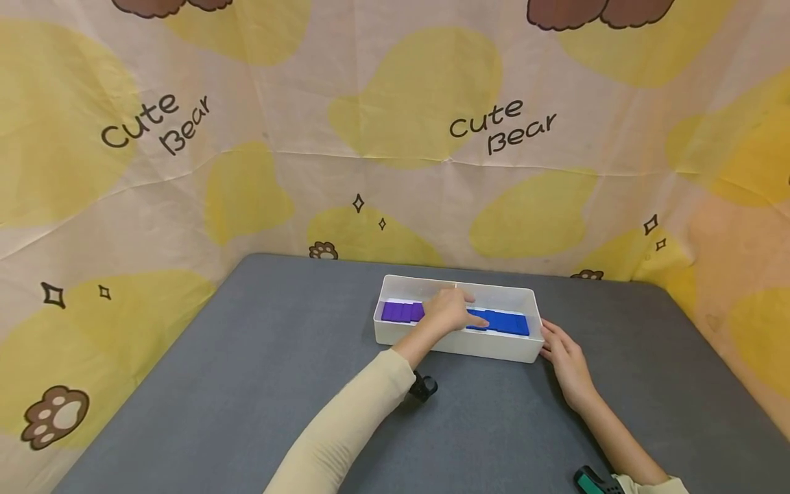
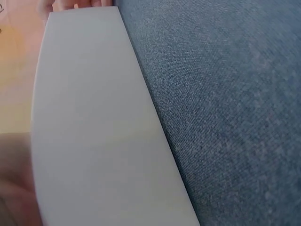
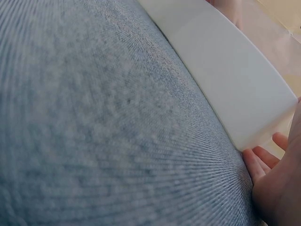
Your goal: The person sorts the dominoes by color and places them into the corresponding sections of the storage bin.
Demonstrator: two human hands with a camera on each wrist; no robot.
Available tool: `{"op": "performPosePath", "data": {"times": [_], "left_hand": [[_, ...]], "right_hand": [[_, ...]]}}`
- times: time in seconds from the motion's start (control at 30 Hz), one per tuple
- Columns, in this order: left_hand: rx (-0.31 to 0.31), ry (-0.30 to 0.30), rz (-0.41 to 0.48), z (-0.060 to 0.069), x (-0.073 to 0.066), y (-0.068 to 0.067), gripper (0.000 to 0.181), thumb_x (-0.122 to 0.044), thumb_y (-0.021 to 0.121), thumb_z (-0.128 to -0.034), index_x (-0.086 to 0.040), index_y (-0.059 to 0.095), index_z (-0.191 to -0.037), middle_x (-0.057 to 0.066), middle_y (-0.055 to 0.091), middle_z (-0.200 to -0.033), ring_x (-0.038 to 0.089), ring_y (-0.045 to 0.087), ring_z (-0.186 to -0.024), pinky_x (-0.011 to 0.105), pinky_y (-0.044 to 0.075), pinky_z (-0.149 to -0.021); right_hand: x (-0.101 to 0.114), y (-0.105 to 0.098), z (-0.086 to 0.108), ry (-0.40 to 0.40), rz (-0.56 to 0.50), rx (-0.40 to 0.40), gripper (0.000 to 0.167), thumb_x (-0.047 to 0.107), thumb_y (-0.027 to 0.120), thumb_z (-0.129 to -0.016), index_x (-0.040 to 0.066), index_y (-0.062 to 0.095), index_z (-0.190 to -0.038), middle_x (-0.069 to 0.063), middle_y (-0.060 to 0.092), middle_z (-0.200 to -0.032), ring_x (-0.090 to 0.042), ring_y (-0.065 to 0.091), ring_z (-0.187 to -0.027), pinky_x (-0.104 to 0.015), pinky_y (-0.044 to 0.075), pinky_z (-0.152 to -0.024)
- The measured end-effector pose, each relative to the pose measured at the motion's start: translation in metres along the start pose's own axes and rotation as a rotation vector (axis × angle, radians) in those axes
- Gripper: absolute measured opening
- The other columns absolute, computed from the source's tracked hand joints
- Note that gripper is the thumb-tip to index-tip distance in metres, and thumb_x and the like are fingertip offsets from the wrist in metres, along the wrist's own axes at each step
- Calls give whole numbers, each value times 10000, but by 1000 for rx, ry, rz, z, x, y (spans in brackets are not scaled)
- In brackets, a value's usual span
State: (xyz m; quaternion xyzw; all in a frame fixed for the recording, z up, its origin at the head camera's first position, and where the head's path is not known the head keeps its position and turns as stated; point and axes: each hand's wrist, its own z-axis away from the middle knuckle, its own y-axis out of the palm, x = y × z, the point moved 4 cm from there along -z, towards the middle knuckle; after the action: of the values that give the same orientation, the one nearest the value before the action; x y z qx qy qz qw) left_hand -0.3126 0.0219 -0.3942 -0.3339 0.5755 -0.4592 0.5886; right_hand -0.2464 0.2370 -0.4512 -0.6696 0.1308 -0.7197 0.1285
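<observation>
A long white box [image 1: 484, 346] stands on the grey table. Inside lie a row of purple flat pieces [image 1: 398, 312] at its left and a row of blue flat pieces [image 1: 509, 322] at its right. My left hand [image 1: 446, 310] reaches over the front wall into the middle, thumb and forefinger spread apart beside the blue pieces. Its other fingertips and the stretch beneath them are hidden. Against the box's right end rests my right hand [image 1: 566, 363], fingers extended. The right wrist view shows those fingers [image 3: 254, 162] touching the box's lower corner.
The grey cloth-like tabletop [image 1: 247, 384] spreads around the box. A patterned curtain [image 1: 395, 185] with yellow patches and lettering hangs behind it. Dark wrist straps [image 1: 424, 386] show at both sleeves.
</observation>
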Motion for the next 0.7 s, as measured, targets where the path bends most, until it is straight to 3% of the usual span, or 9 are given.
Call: {"op": "performPosePath", "data": {"times": [0.1,0.23,0.33,0.43,0.53,0.7], "left_hand": [[-10,3,-15,3,-1,-1,660,-600,838,-839,-343,682,-1427,-58,619,-1510,223,606,-1335,459,495,-1023],[-23,54,-10,7,1,-4,674,-596,826,-854,-322,666,-1449,-54,635,-1492,228,603,-1347,465,514,-998],[-38,110,8,11,5,-10,675,-587,823,-862,-302,665,-1453,-41,639,-1489,228,609,-1339,405,548,-883],[-60,163,39,16,10,-16,673,-573,827,-863,-284,671,-1450,-22,641,-1489,232,630,-1313,303,525,-676],[-86,206,84,21,16,-23,663,-550,833,-867,-260,679,-1443,-15,651,-1477,233,642,-1301,234,443,-542],[-128,263,162,32,26,-36,641,-523,827,-884,-223,687,-1433,11,683,-1432,246,635,-1317,192,386,-529]], "right_hand": [[0,-1,0,0,-5,-1,622,371,260,-1163,-29,286,-1639,-275,329,-1670,-382,478,-1411,-16,410,-864],[0,-1,-1,-5,-6,-4,619,364,268,-1163,-38,296,-1633,-282,341,-1661,-362,491,-1390,-18,420,-865],[1,0,0,-4,-6,0,627,374,269,-1163,-39,292,-1633,-284,336,-1663,-385,481,-1403,-18,416,-861],[3,-1,0,-5,-3,8,638,387,277,-1160,-40,289,-1634,-288,337,-1660,-375,495,-1392,-22,421,-861],[5,-3,0,-1,-10,33,655,404,297,-1157,-41,278,-1638,-292,339,-1656,-270,544,-1326,-30,439,-872],[7,-11,1,-3,-15,91,670,402,343,-1156,-66,269,-1629,-315,333,-1643,-10,575,-1146,-53,468,-882]]}}
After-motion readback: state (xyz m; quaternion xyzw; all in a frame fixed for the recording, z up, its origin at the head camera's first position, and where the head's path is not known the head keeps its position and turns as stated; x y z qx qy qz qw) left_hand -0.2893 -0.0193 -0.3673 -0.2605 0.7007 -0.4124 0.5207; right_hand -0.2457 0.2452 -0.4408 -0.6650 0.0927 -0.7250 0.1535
